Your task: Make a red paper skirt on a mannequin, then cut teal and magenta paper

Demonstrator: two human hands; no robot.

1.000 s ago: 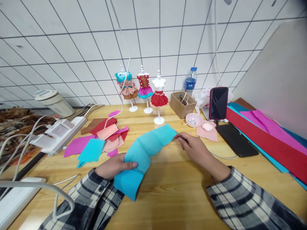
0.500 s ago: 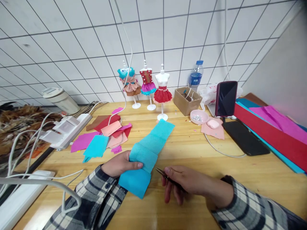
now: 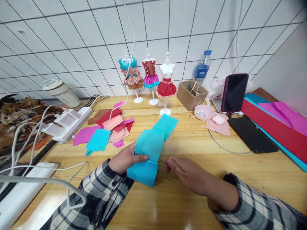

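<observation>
A white tiled wall (image 3: 72, 38) backs a wooden worktop (image 3: 192, 204). Along the right edge lie long sheets of red, teal and magenta paper (image 3: 283, 131). At the left sits a white power strip (image 3: 68, 123) with cables, and beside it a heap of coloured paper scraps (image 3: 105, 132). Three small dress mannequins (image 3: 151, 80) stand at the back near a cardboard box (image 3: 192, 94) and a water bottle (image 3: 202, 68). In the middle lies a folded strip of turquoise crepe paper (image 3: 151, 147). The left hand (image 3: 126, 158) pinches it at a fold, thumb on top. The right hand (image 3: 189, 174) is closed around small scissors (image 3: 162, 161), their thin tip touching the paper's edge.
</observation>
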